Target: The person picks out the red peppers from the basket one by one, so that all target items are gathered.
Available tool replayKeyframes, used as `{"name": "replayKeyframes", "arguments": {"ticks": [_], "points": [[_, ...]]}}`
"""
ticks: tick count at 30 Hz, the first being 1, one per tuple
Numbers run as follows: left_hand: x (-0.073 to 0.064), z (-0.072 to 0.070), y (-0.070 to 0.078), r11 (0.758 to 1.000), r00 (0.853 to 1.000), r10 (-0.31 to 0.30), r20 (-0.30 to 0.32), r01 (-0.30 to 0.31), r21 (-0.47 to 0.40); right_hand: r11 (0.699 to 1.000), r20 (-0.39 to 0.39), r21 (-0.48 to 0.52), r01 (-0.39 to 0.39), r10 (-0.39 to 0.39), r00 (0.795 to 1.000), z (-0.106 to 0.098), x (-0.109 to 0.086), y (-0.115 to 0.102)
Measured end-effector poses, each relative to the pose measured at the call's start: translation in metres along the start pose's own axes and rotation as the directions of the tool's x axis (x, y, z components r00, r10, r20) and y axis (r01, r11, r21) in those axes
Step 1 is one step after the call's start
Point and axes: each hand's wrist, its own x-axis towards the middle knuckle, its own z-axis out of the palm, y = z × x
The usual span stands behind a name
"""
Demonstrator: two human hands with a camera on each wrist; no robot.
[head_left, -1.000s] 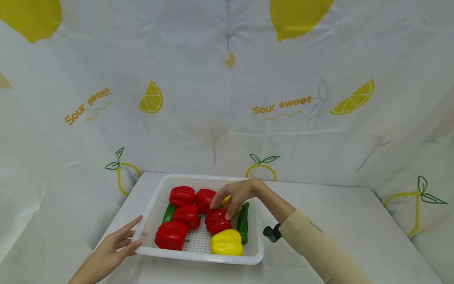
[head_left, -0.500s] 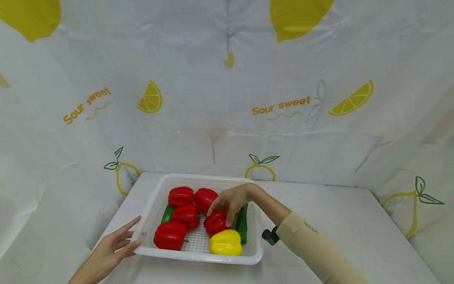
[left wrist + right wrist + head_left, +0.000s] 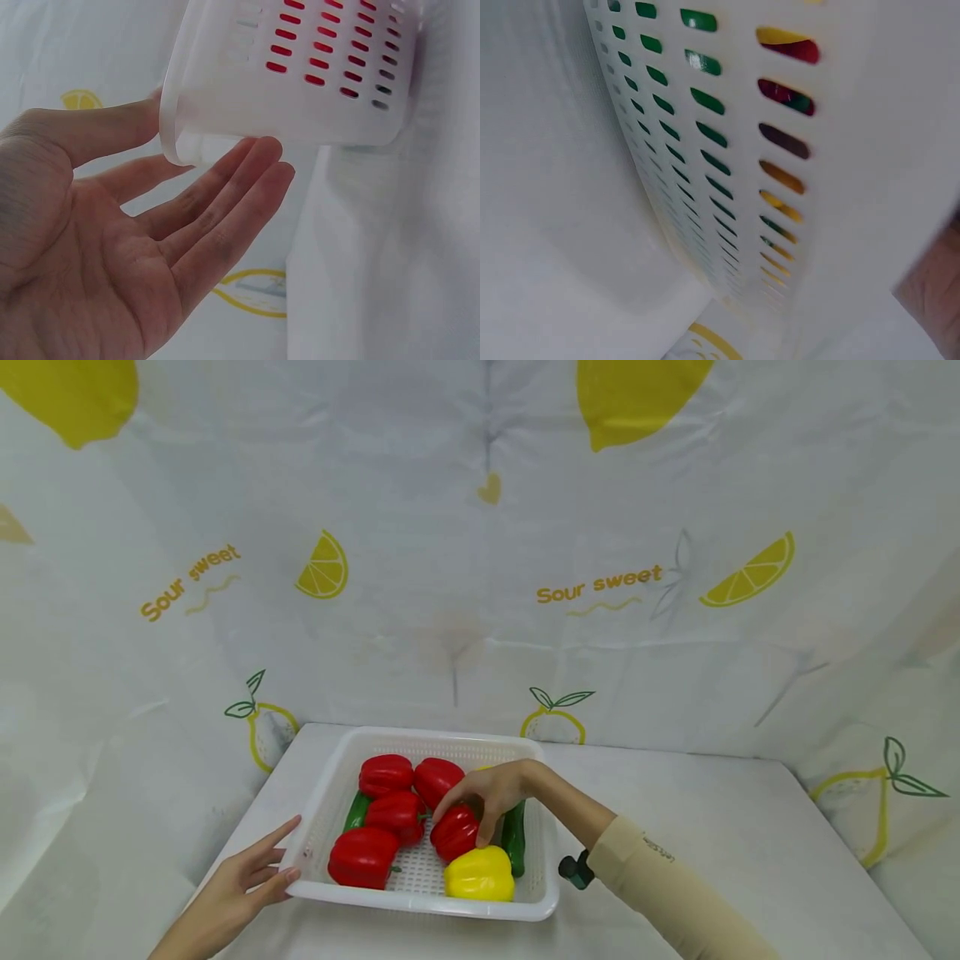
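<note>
A white perforated plastic basket [image 3: 420, 902] holds several red bell peppers, yellow ones and long green vegetables. My left hand [image 3: 232, 889] holds its near left corner; in the left wrist view the thumb is on the rim [image 3: 171, 112] and the fingers [image 3: 259, 161] reach below it. My right hand [image 3: 491, 793] reaches over the right side and grips a red bell pepper [image 3: 453, 835], thumb and fingers curled round it. A yellow bell pepper [image 3: 480, 875] lies just in front. In the right wrist view the basket wall [image 3: 855, 112] hides most of that hand.
More red peppers [image 3: 363, 857] fill the basket's left half. A dark green cucumber-like vegetable [image 3: 513, 843] lies along the right wall. Behind the white table [image 3: 675, 827] hangs a lemon-print cloth [image 3: 420, 635]. A small black device [image 3: 576, 870] is at my right sleeve.
My right hand has come down and slightly toward me, its fingers closing round the red bell pepper, which shifted slightly. My left hand has stayed at the basket's corner.
</note>
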Motion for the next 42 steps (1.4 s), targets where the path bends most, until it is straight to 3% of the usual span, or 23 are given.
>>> {"name": "replayKeyframes", "arguments": {"ticks": [8,16,22,31,42], "points": [[0.000,-0.001,-0.001,1.000,1.000,0.008,0.015,-0.008,0.000,1.000,-0.098,-0.004,0.012,-0.012,0.995,0.006,-0.004,-0.007],[0.000,-0.002,-0.001,1.000,0.999,0.013,0.032,-0.013,-0.008,0.995,-0.130,-0.076,0.062,-0.072,0.989,0.003,-0.009,-0.004],[0.000,-0.001,0.000,1.000,1.000,0.003,0.010,-0.003,0.001,0.990,-0.160,-0.091,0.112,-0.125,0.979,-0.006,-0.018,-0.002],[0.000,0.000,0.002,0.999,1.000,-0.023,0.002,0.023,0.022,0.984,-0.227,0.037,0.175,-0.162,0.960,-0.018,-0.041,0.000],[0.000,0.000,0.002,1.000,1.000,-0.009,0.007,0.008,0.015,0.956,-0.308,0.114,0.270,-0.224,0.925,-0.020,-0.075,0.002]]}}
